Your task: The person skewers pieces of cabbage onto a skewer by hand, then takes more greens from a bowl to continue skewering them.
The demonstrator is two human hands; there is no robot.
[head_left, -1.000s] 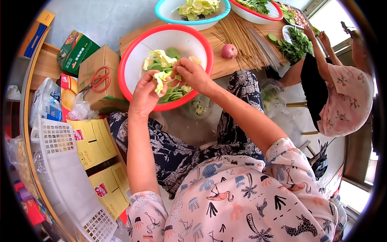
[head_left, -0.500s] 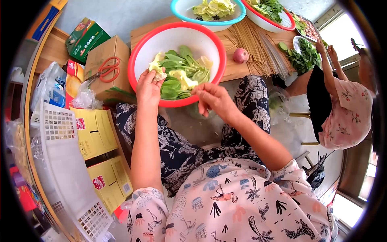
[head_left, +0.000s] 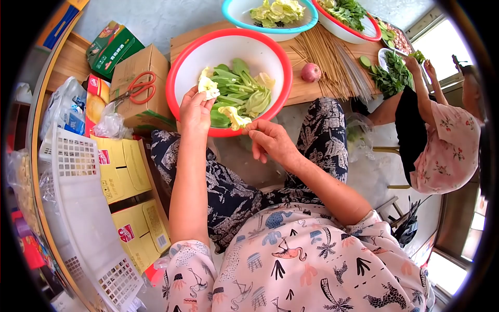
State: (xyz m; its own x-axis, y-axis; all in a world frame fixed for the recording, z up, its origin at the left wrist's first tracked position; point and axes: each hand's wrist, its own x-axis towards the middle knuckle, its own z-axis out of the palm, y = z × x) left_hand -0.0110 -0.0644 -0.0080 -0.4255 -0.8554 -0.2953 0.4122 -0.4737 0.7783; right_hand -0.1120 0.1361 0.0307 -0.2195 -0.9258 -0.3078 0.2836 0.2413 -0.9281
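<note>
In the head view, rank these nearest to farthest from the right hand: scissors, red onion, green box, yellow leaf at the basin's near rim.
1. Yellow leaf: at the right hand's fingertips.
2. Red onion: ahead, slightly right.
3. Scissors: left, past the basin.
4. Green box: left, beyond the scissors.

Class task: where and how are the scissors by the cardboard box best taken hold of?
Probably by the orange loop handles, coming from the side of the red-rimmed basin: the handles face it, while the blades point away.
</note>
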